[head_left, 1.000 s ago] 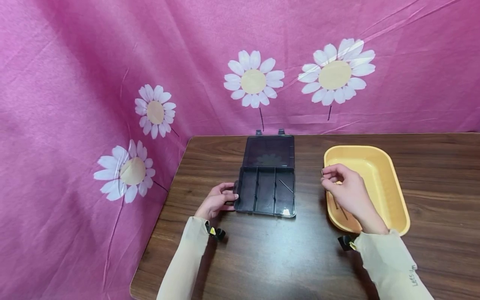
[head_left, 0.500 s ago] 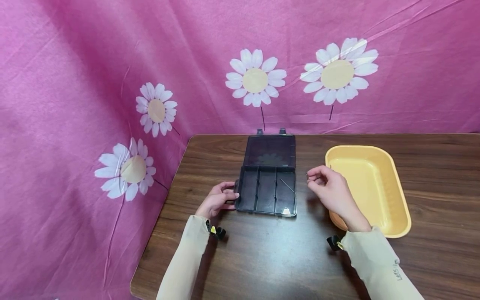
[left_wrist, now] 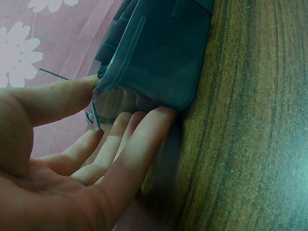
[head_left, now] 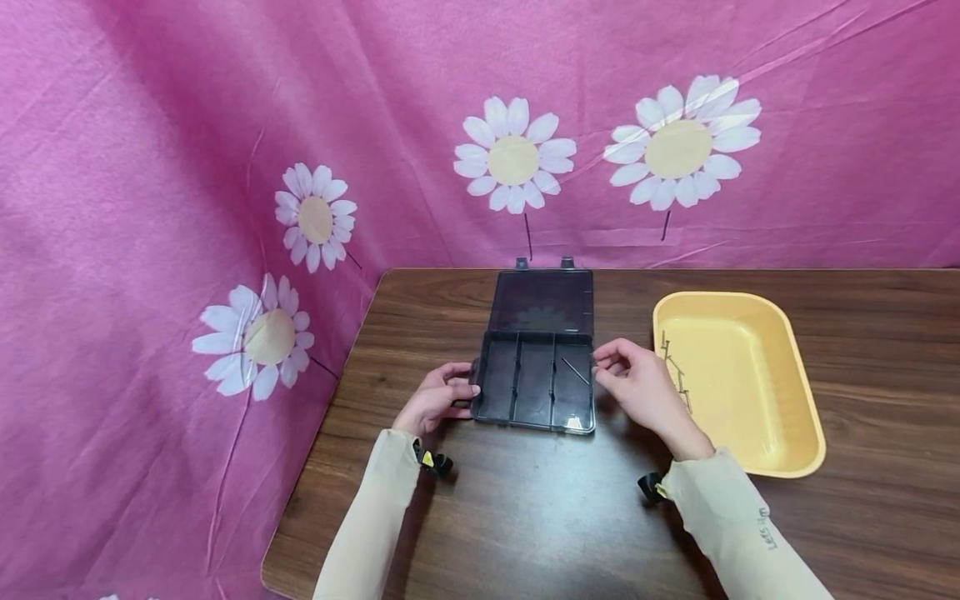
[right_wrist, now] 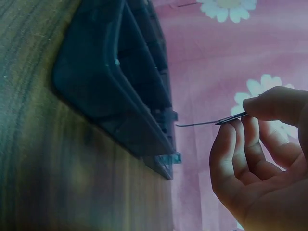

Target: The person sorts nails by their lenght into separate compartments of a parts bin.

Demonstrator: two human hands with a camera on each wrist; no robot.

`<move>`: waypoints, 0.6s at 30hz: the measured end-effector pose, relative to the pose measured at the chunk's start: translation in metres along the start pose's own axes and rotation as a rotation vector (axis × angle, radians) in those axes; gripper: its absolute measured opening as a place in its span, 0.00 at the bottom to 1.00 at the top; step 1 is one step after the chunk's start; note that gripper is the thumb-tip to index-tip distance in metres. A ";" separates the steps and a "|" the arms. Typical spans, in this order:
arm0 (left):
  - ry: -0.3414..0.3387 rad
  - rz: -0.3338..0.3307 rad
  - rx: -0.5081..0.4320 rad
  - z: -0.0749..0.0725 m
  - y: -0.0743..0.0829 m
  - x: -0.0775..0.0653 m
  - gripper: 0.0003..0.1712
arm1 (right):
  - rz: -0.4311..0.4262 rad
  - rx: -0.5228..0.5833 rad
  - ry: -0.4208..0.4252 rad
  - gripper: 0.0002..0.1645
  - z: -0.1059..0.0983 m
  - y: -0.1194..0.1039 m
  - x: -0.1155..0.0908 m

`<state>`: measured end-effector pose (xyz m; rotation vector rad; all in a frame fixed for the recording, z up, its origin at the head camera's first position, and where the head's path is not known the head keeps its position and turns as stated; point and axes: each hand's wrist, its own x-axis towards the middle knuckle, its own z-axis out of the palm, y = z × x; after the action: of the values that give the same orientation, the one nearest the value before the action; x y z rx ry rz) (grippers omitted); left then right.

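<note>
A dark see-through compartment box [head_left: 534,383] stands with its lid [head_left: 542,302] folded back. My left hand [head_left: 437,400] holds its left side, thumb over the rim and fingers against the side and handle. A nail [head_left: 576,371] lies slanted in the right compartment; the other two hold nothing visible. My right hand [head_left: 641,383] is at the box's right edge. Between thumb and fingertips it pinches a thin dark nail [right_wrist: 232,118], clearest in the right wrist view, its pointed end toward the box.
To the right stands a yellow tub [head_left: 802,400], several nails [head_left: 675,367] along its left side. The brown wooden table [head_left: 525,517] meets a pink curtain [head_left: 405,125] with printed daisies at the back and left.
My right hand has moved left from over the tub to the box's right edge with the nail, uncovering nails in the tub. The left hand stays on the box.
</note>
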<state>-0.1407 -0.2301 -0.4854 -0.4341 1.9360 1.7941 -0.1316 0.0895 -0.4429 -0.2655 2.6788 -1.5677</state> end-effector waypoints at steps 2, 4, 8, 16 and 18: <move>0.000 -0.002 0.003 0.000 0.000 0.001 0.32 | 0.009 -0.007 -0.016 0.10 0.003 0.002 0.001; -0.003 -0.001 0.007 -0.001 -0.001 0.001 0.32 | 0.018 -0.014 -0.028 0.10 0.006 0.003 0.001; -0.011 -0.001 0.007 -0.002 -0.002 0.003 0.32 | 0.029 -0.024 -0.033 0.11 0.011 0.007 0.003; -0.003 -0.009 0.001 -0.001 -0.001 0.002 0.32 | 0.020 -0.042 -0.021 0.11 0.020 0.013 0.005; -0.003 -0.008 0.000 -0.001 -0.001 0.002 0.32 | 0.021 -0.048 -0.021 0.11 0.021 0.014 0.006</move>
<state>-0.1421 -0.2308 -0.4871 -0.4386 1.9296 1.7881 -0.1369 0.0768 -0.4649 -0.2525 2.6968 -1.4887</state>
